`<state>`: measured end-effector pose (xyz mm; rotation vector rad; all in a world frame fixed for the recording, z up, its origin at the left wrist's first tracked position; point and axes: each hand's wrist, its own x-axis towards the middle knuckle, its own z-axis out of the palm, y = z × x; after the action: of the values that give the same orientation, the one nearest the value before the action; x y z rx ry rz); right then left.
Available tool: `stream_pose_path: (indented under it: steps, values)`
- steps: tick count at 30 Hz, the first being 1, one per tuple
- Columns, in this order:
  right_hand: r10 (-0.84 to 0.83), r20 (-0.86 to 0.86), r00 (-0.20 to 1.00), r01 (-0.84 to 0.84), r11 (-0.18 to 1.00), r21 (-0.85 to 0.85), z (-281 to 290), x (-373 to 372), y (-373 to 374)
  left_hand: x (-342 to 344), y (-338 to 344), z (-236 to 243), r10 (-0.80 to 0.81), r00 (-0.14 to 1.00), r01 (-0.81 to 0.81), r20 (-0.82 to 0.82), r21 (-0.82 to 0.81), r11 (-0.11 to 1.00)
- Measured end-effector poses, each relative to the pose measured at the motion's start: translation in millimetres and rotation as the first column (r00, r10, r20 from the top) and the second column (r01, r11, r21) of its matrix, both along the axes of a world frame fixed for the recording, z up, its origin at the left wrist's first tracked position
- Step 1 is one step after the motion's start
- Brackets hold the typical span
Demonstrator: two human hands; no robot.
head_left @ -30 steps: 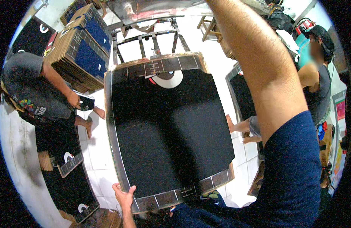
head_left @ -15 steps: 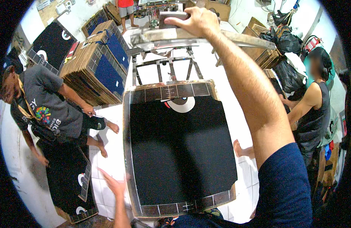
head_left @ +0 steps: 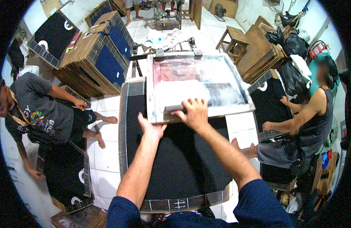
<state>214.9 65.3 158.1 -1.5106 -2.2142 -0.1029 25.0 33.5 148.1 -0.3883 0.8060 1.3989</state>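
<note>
A screen-printing frame with a pale wooden rim lies tilted over the far part of a black fabric piece on a board. White ink covers part of its mesh, beside reddish and dark stains. My right hand is closed round a squeegee near the frame's front rim. My left hand holds the frame's near left corner, with its fingers partly hidden by the rim. The frame hides the fabric's round white print.
At left a person handles boards with black fabric. Another person at right works over a similar board. Stacked boards stand far left; a wooden stool and black bags are far right.
The screen-printing frame has swung down from its raised position over the fabric, with my right hand coming nearer. My left hand has moved from beside the board to the frame's corner.
</note>
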Motion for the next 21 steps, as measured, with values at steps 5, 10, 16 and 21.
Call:
stream_pose_path:
  steps: [5,10,16,21]
  values:
    - [0.059,0.137,0.989,-0.052,0.997,-0.054,-54,0,21,-11,-38,-87,-0.313,0.669,0.088,-0.674,-0.346,0.934]
    - [0.123,0.248,0.961,-0.053,0.962,-0.269,-41,-5,67,-30,-40,-117,-0.019,-0.635,0.319,-0.772,-0.284,0.904]
    - [0.168,0.275,0.947,-0.060,0.930,-0.362,-41,2,57,-35,-34,-125,0.019,-0.733,0.354,-0.680,-0.357,0.865]
    - [0.140,0.244,0.960,-0.096,0.978,-0.183,-52,-16,161,-35,-34,-128,0.027,-0.746,0.350,-0.665,-0.358,0.866]
